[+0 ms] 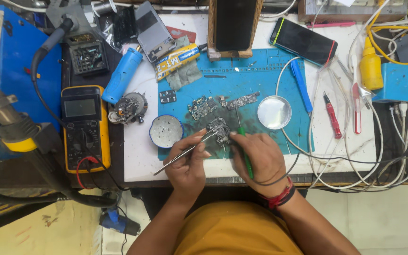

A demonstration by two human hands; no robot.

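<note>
— Orange cloth of the person's shirt fills the bottom centre of the frame. What do we see above it?

— We see the left hand pinching slim metal tweezers, fingers closed tight on them, tips touching a small dark circuit board at the frame's centre.

— And the right hand?

— We see it wrapped shut around a green-handled soldering tool, its tip at the same board, which lies on the blue rubber work mat.

— Nearby?

— We see a round white tin just left of the board, a round shiny metal lid to its right, and a yellow multimeter at the left.
</note>
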